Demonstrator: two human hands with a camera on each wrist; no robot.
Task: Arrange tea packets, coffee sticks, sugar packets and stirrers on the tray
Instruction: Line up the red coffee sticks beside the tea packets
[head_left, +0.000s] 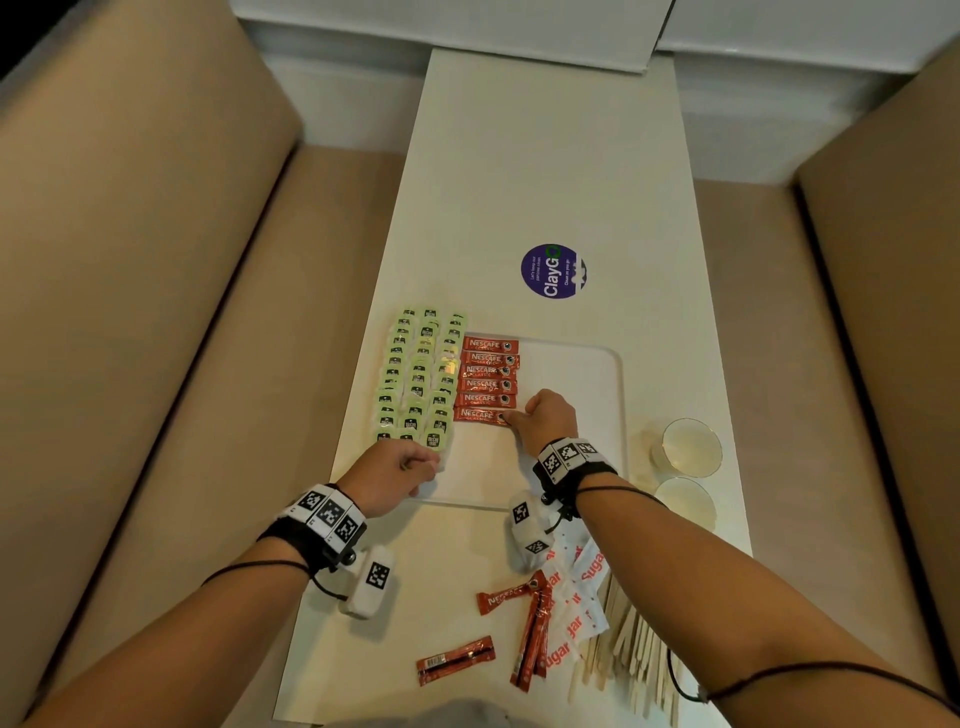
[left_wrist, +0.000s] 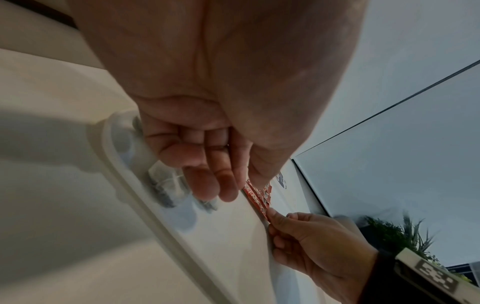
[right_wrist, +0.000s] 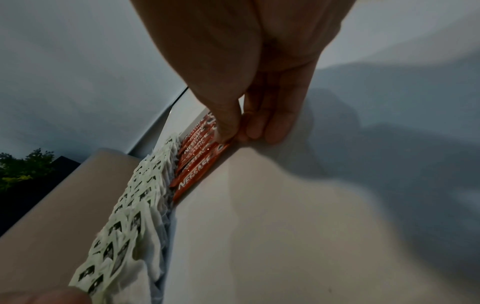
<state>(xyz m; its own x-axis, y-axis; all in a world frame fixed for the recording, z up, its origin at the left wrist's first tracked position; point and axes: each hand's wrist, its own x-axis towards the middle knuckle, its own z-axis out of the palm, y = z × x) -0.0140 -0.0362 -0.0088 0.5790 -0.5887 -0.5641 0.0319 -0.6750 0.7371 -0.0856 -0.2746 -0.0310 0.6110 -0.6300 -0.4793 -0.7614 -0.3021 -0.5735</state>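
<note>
Red foil coffee sticks (head_left: 488, 382), printed with white lettering, are being laid in a column on the white plastic tray (head_left: 597, 364), just beside three columns of pale green paper tea packets (head_left: 421, 379). The nearest stick of the column (head_left: 480, 415) is being pinched at its right end by the right hand (head_left: 550, 418): in the right wrist view the thumb (right_wrist: 228, 123) is lying on top of the end and the fingers are curled at it from the other side, so the grip is narrow and is closed on the stick only.

The stick is lying flat, stretched to the left from the pinch, and its left end is reaching the tea packets. It seems that it is being set parallel to the stick above it. To do this well, the end should be pushed gently until the right edges are lining up, and the stick should be kept flat and not lifted, because the neighbours are touching it and could be moved easily.

The left hand (head_left: 400, 470) is being kept at the near left corner of the tray, close to the nearest tea packets, with fingers curled; whether anything is held in it cannot be told.

Loose coffee sticks (head_left: 530, 629), white sugar packets with red lettering (head_left: 576, 587) and pale wooden stirrers (head_left: 634, 654) are waiting on the white table (head_left: 545, 156), near the person and off the tray.
</note>
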